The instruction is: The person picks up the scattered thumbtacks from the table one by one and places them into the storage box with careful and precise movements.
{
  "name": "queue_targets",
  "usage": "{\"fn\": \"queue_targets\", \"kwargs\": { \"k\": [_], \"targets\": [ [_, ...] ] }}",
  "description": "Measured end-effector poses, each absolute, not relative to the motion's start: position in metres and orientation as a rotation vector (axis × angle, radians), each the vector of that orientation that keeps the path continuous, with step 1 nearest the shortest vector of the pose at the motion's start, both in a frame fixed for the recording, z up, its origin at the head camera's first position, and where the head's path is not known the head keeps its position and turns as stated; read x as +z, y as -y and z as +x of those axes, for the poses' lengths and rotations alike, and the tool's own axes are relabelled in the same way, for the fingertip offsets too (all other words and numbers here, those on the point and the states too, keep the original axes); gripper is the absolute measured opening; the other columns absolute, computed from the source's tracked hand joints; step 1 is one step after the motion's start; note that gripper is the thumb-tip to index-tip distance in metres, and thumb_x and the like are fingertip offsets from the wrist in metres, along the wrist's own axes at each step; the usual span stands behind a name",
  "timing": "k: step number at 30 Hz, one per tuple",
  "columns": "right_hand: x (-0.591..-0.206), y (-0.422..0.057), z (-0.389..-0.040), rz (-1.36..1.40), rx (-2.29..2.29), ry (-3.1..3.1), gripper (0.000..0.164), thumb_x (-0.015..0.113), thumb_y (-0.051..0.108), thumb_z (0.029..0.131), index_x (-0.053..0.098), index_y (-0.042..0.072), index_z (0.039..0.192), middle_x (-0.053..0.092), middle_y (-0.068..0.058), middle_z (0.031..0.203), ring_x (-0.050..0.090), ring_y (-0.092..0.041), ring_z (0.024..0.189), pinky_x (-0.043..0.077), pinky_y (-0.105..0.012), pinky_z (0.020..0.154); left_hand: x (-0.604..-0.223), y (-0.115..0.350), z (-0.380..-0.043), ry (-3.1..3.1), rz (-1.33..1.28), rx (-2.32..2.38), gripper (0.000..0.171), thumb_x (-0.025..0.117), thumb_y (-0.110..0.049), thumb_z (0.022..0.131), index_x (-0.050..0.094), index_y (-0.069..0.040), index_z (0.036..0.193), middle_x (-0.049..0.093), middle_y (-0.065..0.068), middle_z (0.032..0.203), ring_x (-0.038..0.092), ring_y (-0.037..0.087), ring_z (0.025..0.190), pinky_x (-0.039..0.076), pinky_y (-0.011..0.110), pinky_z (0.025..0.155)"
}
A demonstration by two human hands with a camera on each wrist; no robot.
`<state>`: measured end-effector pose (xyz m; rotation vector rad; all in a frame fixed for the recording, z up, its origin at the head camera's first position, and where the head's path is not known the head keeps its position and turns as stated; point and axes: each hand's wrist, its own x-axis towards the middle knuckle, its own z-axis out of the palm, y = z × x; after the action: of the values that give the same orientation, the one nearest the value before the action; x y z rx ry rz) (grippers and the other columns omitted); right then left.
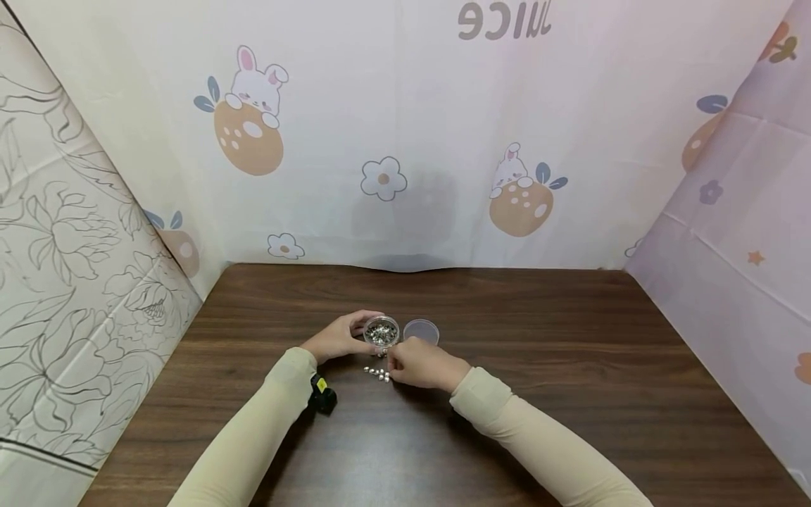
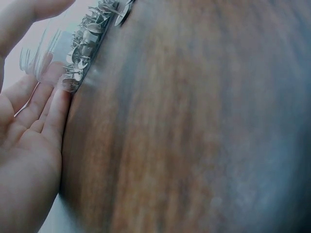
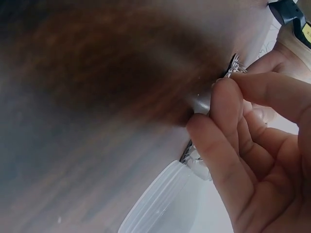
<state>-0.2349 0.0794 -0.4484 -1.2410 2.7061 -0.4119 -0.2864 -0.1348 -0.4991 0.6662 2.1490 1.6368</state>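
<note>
My left hand holds a clear round tub from its left side, thumb at the near side and fingers behind. Silver thumbtacks fill the bottom of it; in the left wrist view more tacks show through the wall. My right hand is low over the table just right of a small group of loose tacks. Its thumb and fingertips come together in a pinch, with a shiny bit of a tack showing between them. Those fingers largely cover it.
A clear round lid lies right of the tub, behind my right hand. A few loose tacks sit close in front of the tub. On my left wrist is a black device. The brown wooden table ends at a printed curtain.
</note>
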Motion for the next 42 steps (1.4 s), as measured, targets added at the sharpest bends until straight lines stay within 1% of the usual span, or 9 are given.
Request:
{"fn": "queue_targets", "kwargs": {
  "k": [3,8,15,18,25,32,37,39,42],
  "targets": [
    [-0.448,-0.079,-0.234,-1.225,-0.412,-2.707,0.014,0.062,0.012,0.083,0.059,0.017,0.071,0.054,0.01,0.063,0.046,-0.001,0.053,0.042,-0.019,0.051,-0.499,0.135,-0.286,-2.146,0.674,1.641,0.071,0.081,-0.021,0.072,0.047,-0.021,0.134,0.054,0.005,0.129,0.048,0.017,0.118,0.042,0.047,0.098],
    [-0.448,-0.08,-0.232,-1.224,-0.413,-2.711,0.016,0.061,0.011,0.084,0.057,0.016,0.07,0.05,0.009,0.06,0.043,-0.001,0.051,0.039,-0.019,0.049,-0.502,0.136,-0.287,-2.169,0.703,1.634,0.072,0.08,-0.022,0.073,0.046,-0.018,0.136,0.053,0.006,0.131,0.047,0.019,0.119,0.04,0.048,0.1],
    [-0.449,-0.081,-0.233,-1.241,-0.421,-2.713,0.017,0.06,0.01,0.084,0.056,0.015,0.069,0.046,0.009,0.058,0.039,-0.001,0.049,0.037,-0.019,0.048,-0.502,0.135,-0.287,-2.157,0.707,1.637,0.071,0.08,-0.021,0.073,0.046,-0.02,0.135,0.054,0.005,0.13,0.048,0.018,0.118,0.04,0.048,0.1],
    [-0.448,-0.082,-0.235,-1.224,-0.465,-2.681,0.015,0.059,0.009,0.086,0.057,0.014,0.072,0.047,0.008,0.06,0.04,-0.002,0.05,0.038,-0.02,0.05,-0.502,0.134,-0.287,-2.146,0.708,1.648,0.071,0.081,-0.019,0.073,0.046,-0.019,0.135,0.054,0.006,0.13,0.048,0.018,0.118,0.041,0.048,0.1],
    [-0.445,-0.085,-0.241,-1.049,-0.597,-2.542,0.012,0.054,0.014,0.093,0.058,0.015,0.083,0.057,0.007,0.064,0.051,-0.004,0.052,0.044,-0.021,0.052,-0.503,0.135,-0.287,-2.147,0.689,1.643,0.073,0.081,-0.02,0.073,0.045,-0.019,0.136,0.052,0.005,0.132,0.047,0.018,0.118,0.041,0.048,0.099],
    [-0.443,-0.085,-0.241,-1.025,-0.638,-2.516,0.011,0.054,0.013,0.094,0.058,0.014,0.084,0.059,0.006,0.065,0.054,-0.005,0.054,0.046,-0.022,0.053,-0.503,0.136,-0.287,-2.156,0.686,1.63,0.073,0.08,-0.021,0.073,0.045,-0.019,0.137,0.05,0.005,0.134,0.046,0.018,0.12,0.039,0.048,0.101],
    [-0.441,-0.085,-0.241,-1.033,-0.65,-2.506,0.011,0.053,0.013,0.094,0.058,0.014,0.084,0.059,0.006,0.065,0.054,-0.004,0.054,0.047,-0.022,0.053,-0.503,0.136,-0.287,-2.156,0.704,1.631,0.073,0.079,-0.018,0.075,0.043,-0.016,0.138,0.048,0.01,0.136,0.044,0.021,0.122,0.037,0.05,0.102],
    [-0.44,-0.086,-0.241,-1.053,-0.661,-2.511,0.01,0.054,0.013,0.093,0.058,0.014,0.084,0.06,0.006,0.065,0.054,-0.004,0.054,0.047,-0.022,0.052,-0.502,0.136,-0.287,-2.144,0.715,1.64,0.072,0.078,-0.016,0.075,0.043,-0.014,0.138,0.048,0.012,0.136,0.044,0.023,0.122,0.037,0.051,0.102],
    [-0.436,-0.086,-0.242,-1.096,-0.688,-2.537,0.01,0.054,0.013,0.093,0.059,0.014,0.084,0.06,0.006,0.065,0.053,-0.003,0.053,0.047,-0.021,0.051,-0.501,0.137,-0.287,-2.14,0.715,1.64,0.072,0.078,-0.016,0.075,0.043,-0.015,0.138,0.048,0.011,0.136,0.045,0.022,0.121,0.04,0.049,0.101]
  ]
}}
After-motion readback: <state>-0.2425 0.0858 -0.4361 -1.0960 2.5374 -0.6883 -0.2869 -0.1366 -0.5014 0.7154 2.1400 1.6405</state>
